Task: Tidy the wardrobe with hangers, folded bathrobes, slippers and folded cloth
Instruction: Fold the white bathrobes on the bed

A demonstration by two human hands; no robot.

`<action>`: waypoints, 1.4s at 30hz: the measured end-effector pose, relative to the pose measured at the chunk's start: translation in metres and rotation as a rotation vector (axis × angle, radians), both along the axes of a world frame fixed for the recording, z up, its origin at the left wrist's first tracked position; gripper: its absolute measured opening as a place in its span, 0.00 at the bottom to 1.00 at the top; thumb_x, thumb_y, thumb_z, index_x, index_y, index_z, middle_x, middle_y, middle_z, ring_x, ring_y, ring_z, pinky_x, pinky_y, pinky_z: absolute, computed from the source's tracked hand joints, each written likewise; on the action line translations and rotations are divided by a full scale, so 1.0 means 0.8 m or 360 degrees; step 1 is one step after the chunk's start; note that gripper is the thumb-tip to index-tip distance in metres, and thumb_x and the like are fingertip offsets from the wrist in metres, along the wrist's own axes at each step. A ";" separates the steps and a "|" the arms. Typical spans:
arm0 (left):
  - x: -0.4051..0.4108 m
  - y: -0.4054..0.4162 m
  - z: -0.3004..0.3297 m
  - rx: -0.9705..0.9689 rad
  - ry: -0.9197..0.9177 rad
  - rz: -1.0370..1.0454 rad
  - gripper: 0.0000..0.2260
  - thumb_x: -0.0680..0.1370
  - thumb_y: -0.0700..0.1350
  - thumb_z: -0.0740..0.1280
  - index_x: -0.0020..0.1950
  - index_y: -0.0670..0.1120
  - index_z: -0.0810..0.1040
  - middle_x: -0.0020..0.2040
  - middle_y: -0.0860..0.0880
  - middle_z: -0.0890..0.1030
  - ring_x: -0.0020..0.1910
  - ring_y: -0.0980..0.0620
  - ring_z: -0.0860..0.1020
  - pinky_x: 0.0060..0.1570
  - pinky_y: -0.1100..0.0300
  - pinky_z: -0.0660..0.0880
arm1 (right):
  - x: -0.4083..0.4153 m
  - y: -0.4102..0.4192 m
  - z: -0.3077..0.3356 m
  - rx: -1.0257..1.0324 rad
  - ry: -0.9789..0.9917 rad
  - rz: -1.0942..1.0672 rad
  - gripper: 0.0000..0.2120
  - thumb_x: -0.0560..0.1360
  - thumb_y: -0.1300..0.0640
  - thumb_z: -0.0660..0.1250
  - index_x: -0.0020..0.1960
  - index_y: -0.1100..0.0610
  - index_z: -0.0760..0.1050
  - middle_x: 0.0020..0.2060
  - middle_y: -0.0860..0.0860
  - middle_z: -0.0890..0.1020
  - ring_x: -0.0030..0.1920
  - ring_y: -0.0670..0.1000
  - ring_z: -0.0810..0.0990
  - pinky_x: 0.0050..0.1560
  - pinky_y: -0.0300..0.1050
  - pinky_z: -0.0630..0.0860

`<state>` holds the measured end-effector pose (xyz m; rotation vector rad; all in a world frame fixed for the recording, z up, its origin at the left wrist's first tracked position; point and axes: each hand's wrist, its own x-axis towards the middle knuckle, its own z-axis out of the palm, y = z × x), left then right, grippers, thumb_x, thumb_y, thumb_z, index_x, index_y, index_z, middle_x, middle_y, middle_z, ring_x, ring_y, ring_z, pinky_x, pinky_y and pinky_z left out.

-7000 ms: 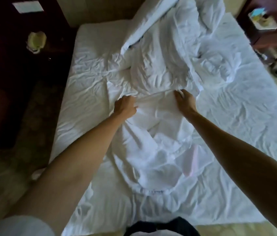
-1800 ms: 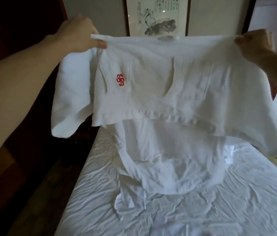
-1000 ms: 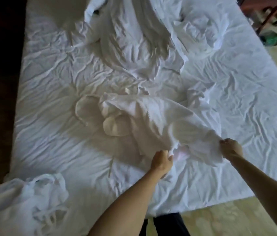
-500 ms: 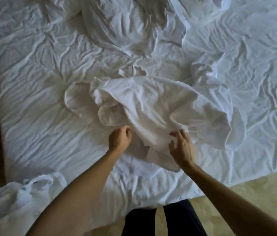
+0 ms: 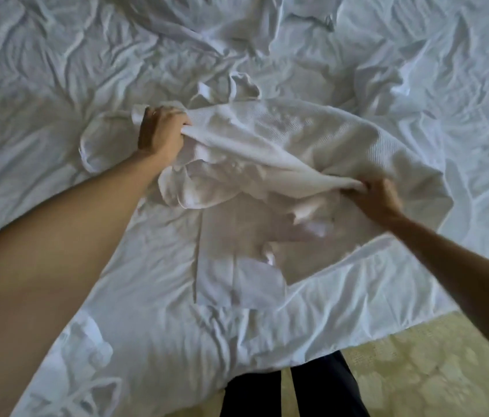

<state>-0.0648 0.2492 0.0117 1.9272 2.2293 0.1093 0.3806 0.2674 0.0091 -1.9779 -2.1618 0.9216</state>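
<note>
A white waffle-weave bathrobe (image 5: 312, 145) lies crumpled on the bed in the middle of the head view. My left hand (image 5: 160, 130) grips its upper left edge in a fist. My right hand (image 5: 378, 200) pinches a fold of the same robe at the right, lifting a ridge of cloth between the two hands. A flat lower part of the robe (image 5: 231, 266) spreads toward me on the sheet. Its belt loop (image 5: 237, 88) lies just beyond the robe.
The bed's wrinkled white sheet (image 5: 57, 70) fills most of the view. A rumpled duvet (image 5: 222, 25) lies at the far middle. Another white bundle of cloth (image 5: 81, 371) sits at the near left corner. Pale patterned floor (image 5: 417, 371) and my dark trouser legs (image 5: 297, 392) are below.
Both hands moved apart and took new holds on the robe: the left went up to its far left edge, the right out to the right, pulling a fold taut between them.
</note>
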 end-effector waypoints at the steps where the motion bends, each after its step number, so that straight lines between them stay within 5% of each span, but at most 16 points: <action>1: -0.001 0.007 0.003 -0.0035 -0.0135 0.0013 0.08 0.75 0.36 0.68 0.50 0.46 0.84 0.48 0.41 0.83 0.50 0.38 0.79 0.50 0.49 0.71 | 0.012 0.022 0.008 -0.0008 -0.0003 -0.0048 0.17 0.73 0.50 0.75 0.57 0.58 0.83 0.50 0.62 0.85 0.54 0.59 0.83 0.47 0.46 0.73; 6: 0.002 0.041 0.006 -0.0388 -0.0439 -0.0024 0.09 0.81 0.48 0.68 0.54 0.45 0.84 0.45 0.41 0.81 0.47 0.41 0.79 0.42 0.55 0.69 | 0.058 0.099 0.024 -0.0251 -0.0112 -0.0149 0.14 0.78 0.52 0.69 0.57 0.61 0.82 0.50 0.61 0.83 0.54 0.60 0.80 0.49 0.44 0.66; 13: -0.015 0.071 -0.005 -0.0687 -0.0502 0.0040 0.16 0.77 0.57 0.71 0.42 0.44 0.83 0.36 0.46 0.79 0.39 0.44 0.78 0.38 0.54 0.68 | 0.070 0.127 0.000 -0.0274 -0.0127 0.0033 0.14 0.75 0.49 0.72 0.57 0.56 0.83 0.47 0.54 0.84 0.54 0.57 0.82 0.52 0.45 0.70; 18: -0.018 0.073 0.001 -0.0895 -0.0575 0.0088 0.27 0.72 0.66 0.70 0.29 0.46 0.68 0.32 0.47 0.68 0.32 0.48 0.69 0.35 0.55 0.63 | 0.075 0.152 -0.009 -0.0234 -0.0241 -0.0097 0.17 0.74 0.43 0.72 0.52 0.57 0.81 0.46 0.59 0.82 0.47 0.58 0.77 0.47 0.47 0.67; 21: -0.012 0.065 0.005 -0.0613 -0.0461 0.0083 0.15 0.73 0.61 0.74 0.43 0.50 0.80 0.40 0.53 0.79 0.41 0.49 0.78 0.41 0.54 0.71 | 0.060 0.160 -0.011 -0.0124 -0.0307 -0.0220 0.19 0.74 0.45 0.72 0.58 0.57 0.80 0.53 0.60 0.82 0.51 0.60 0.78 0.47 0.48 0.67; 23: -0.001 0.055 0.011 -0.0162 -0.0209 -0.0113 0.19 0.72 0.56 0.76 0.58 0.49 0.79 0.51 0.51 0.81 0.50 0.47 0.79 0.49 0.51 0.75 | 0.050 0.156 -0.010 -0.0039 -0.0288 -0.0217 0.21 0.72 0.44 0.71 0.57 0.57 0.79 0.54 0.60 0.81 0.56 0.62 0.78 0.51 0.50 0.70; 25: 0.009 0.048 0.014 0.0220 -0.0015 -0.0572 0.23 0.71 0.54 0.77 0.60 0.45 0.78 0.54 0.46 0.79 0.53 0.44 0.78 0.51 0.49 0.74 | 0.048 0.143 -0.004 0.0095 -0.0250 -0.0138 0.25 0.67 0.40 0.68 0.57 0.56 0.77 0.53 0.58 0.80 0.56 0.62 0.77 0.55 0.55 0.73; 28: 0.026 0.041 0.008 0.0099 0.0177 -0.1111 0.26 0.70 0.56 0.77 0.63 0.45 0.77 0.58 0.47 0.77 0.56 0.45 0.76 0.55 0.50 0.71 | 0.057 0.105 0.008 0.0518 -0.0247 0.0124 0.18 0.72 0.49 0.72 0.57 0.58 0.76 0.51 0.58 0.77 0.53 0.61 0.74 0.51 0.57 0.74; 31: 0.039 0.044 -0.007 -0.0087 0.0321 -0.1132 0.26 0.67 0.55 0.79 0.61 0.47 0.78 0.56 0.49 0.79 0.55 0.47 0.77 0.54 0.53 0.70 | 0.063 0.065 0.015 0.0809 -0.0109 0.0403 0.12 0.74 0.56 0.73 0.55 0.61 0.78 0.48 0.57 0.77 0.49 0.60 0.76 0.47 0.58 0.75; 36: 0.047 0.056 -0.022 -0.0073 0.0337 -0.1164 0.12 0.66 0.46 0.79 0.44 0.47 0.79 0.41 0.50 0.81 0.44 0.46 0.78 0.48 0.52 0.69 | 0.060 0.045 0.000 0.0535 -0.0135 0.0963 0.25 0.70 0.48 0.74 0.63 0.58 0.77 0.58 0.55 0.77 0.58 0.58 0.77 0.60 0.54 0.74; 42: 0.034 0.045 -0.020 -0.0043 -0.0003 -0.1079 0.10 0.69 0.45 0.79 0.46 0.47 0.82 0.42 0.52 0.81 0.42 0.47 0.79 0.47 0.52 0.70 | 0.026 0.042 -0.005 0.0583 -0.0096 0.1058 0.21 0.70 0.46 0.69 0.58 0.55 0.82 0.53 0.54 0.78 0.51 0.57 0.77 0.51 0.53 0.74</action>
